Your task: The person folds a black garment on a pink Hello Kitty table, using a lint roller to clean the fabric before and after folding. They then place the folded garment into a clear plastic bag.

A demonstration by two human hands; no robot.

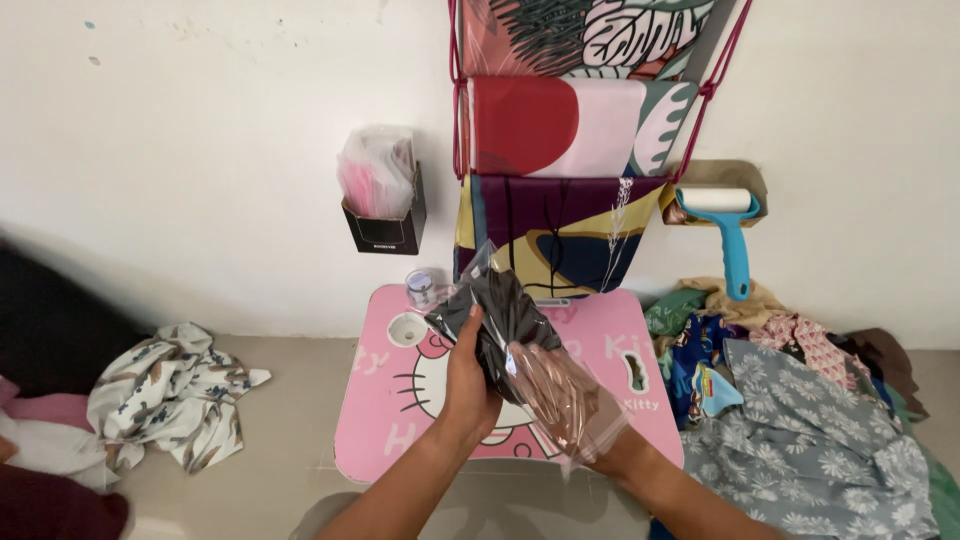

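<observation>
Dark cloth (500, 315) in clear bag (560, 400), gripped w/ both hands.

One head-worn view looks forward and down, close over the pink table (390, 420), probably facing the wall (200, 130).

This is looking like a room in a home, used for sorting and packing clothes on the floor. A small pink cartoon-cat lap table (400, 420) is sitting on a plain tiled floor (280, 430) against a bare white wall (200, 150). A fabric organiser (570, 130) with leafy printed pockets is hanging on that wall, and a black holder (385, 230) stuffed with clear bags is hanging beside it. A blue lint roller (728, 225) is hanging on the right. Loose garments are lying in heaps on both sides: a floral cloth (170, 395) left, a patterned pile (800, 410) right.
</observation>
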